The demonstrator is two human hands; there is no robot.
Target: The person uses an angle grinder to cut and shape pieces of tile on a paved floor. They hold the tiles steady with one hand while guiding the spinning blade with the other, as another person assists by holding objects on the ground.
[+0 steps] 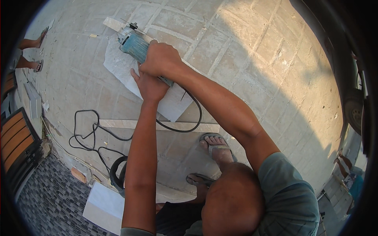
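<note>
A blue power cutter with a metal front end lies along a large pale stone slab on the ground. My right hand is closed around the cutter's body from above. Just below it, my left hand rests against the cutter's side over the slab, one finger stretched out to the left. Its other fingers are partly hidden by the right hand. A black cord runs from the tool's rear and curves back past my left forearm. Under the cutter's front, a narrow strip sticks out.
A long thin strip lies nearer my sandalled foot. Looped cord spreads to the left. A slatted bench and pale tiles stand at the left. Another person's feet show far left; a vehicle wheel is at right.
</note>
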